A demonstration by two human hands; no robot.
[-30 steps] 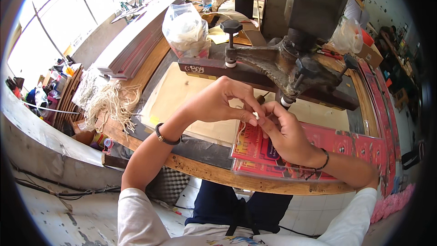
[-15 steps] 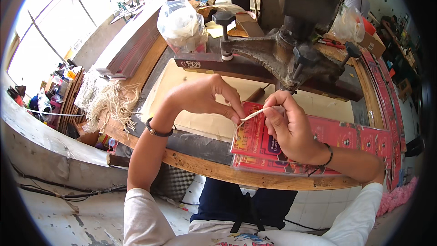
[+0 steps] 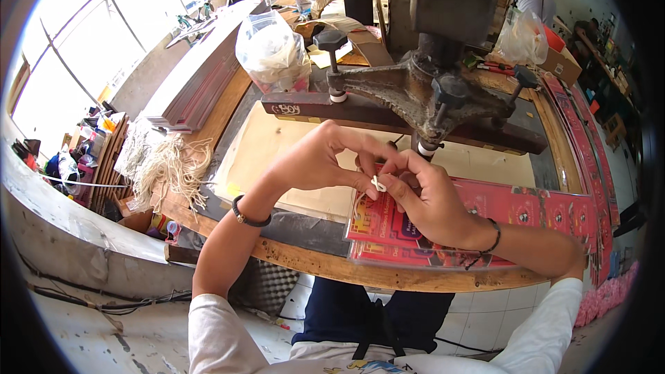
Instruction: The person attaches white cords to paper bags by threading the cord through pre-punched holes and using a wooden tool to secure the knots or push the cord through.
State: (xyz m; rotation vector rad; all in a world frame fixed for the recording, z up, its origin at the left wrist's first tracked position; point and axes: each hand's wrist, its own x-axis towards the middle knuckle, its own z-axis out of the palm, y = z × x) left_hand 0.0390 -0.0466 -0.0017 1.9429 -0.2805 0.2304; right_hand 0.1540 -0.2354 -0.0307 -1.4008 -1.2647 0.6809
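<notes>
Both hands, left hand [image 3: 315,163] and right hand [image 3: 426,197], are pinching a short white string [image 3: 378,184] closed-fingered above the red packets [image 3: 398,225] stacked on the surface [image 3: 291,225], its tying appearing unfinished.

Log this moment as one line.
left hand: pinching cord | right hand: pinching cord | under hands: red bags | behind: press

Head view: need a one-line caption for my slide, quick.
Left hand and right hand pinch a short white cord above a red printed bag stack, beneath a metal press.
</notes>
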